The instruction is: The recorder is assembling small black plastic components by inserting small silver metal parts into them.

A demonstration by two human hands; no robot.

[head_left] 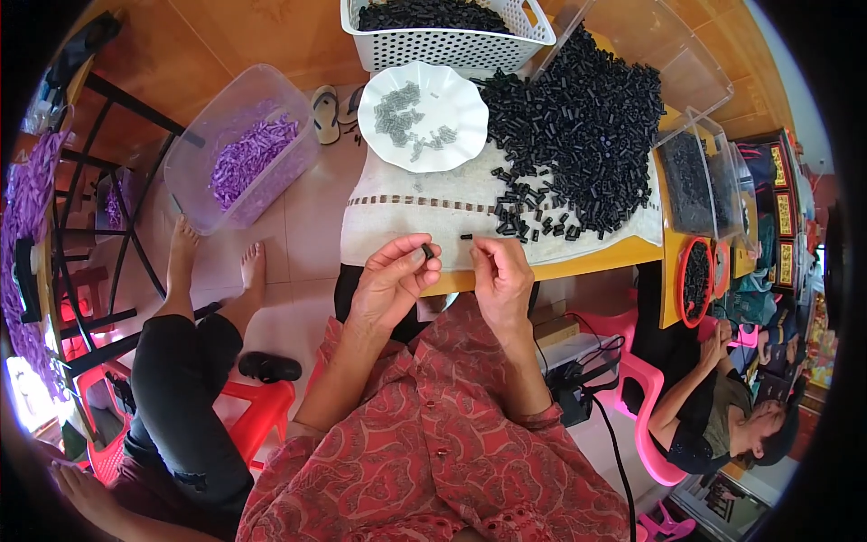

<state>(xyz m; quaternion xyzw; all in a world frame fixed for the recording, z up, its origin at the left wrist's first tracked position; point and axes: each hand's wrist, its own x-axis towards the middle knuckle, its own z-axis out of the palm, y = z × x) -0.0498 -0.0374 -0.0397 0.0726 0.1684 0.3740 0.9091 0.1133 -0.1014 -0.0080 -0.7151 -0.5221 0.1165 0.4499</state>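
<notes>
Pale tiled floor point(307, 217) below and left of the grips, wood-panelled wall beyond. Yellow-edged bench point(596, 257) under a white cloth point(406, 226), just past both grips. Beyond the right grip, heaped black plastic pieces point(587, 126); farther off, white basket point(433, 41), white scalloped plate point(423, 116). Left grip point(393, 275) pinched shut on small black piece point(427, 250). Right grip point(498, 275) closed beside another black piece point(466, 237); contact unclear.

Left hand point(390, 275) pinches a small black piece point(427, 250) in its fingers point(417, 262); right hand point(499, 275) holds another black piece point(466, 237) at the tabletop point(578, 262) edge; heap of black pieces point(578, 135) on white cloth point(406, 217); white scalloped plate point(452, 135) of grey parts beyond.
</notes>
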